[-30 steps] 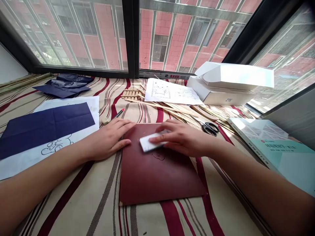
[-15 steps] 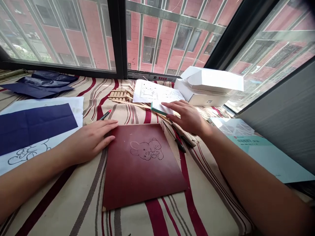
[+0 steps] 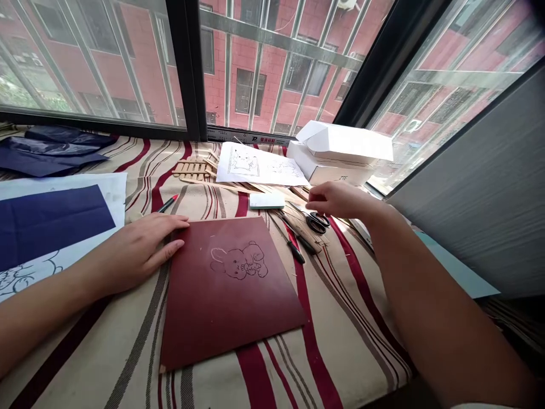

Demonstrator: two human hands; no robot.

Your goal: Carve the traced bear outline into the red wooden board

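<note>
My left hand [image 3: 136, 250] lies flat with its fingers stretched out, the tips touching the left edge of a dark red board [image 3: 230, 318]. A line drawing of a rabbit-like animal [image 3: 240, 262] is on the board. My right hand [image 3: 340, 200] is closed, its fingers curled just above the black-handled scissors [image 3: 317, 221]; what the fingers hold, if anything, is hidden. To the left of that hand sits a white and teal block [image 3: 267, 200]. Thin dark-handled tools [image 3: 296, 251] lie between the board and the scissors.
A pen with a red tip [image 3: 168, 203] lies beyond my left hand. Dark blue sheets [image 3: 51, 218] and white paper are at the left. Thin wooden strips [image 3: 191, 168], a drawing sheet [image 3: 259, 163] and a white box [image 3: 336, 165] stand by the window. A pale green book [image 3: 460, 267] is at the right.
My right hand has moved right, off the white and teal block, and its fingers have curled. The scissors have come into sight. My left hand stays at the board's edge. The view has shifted right.
</note>
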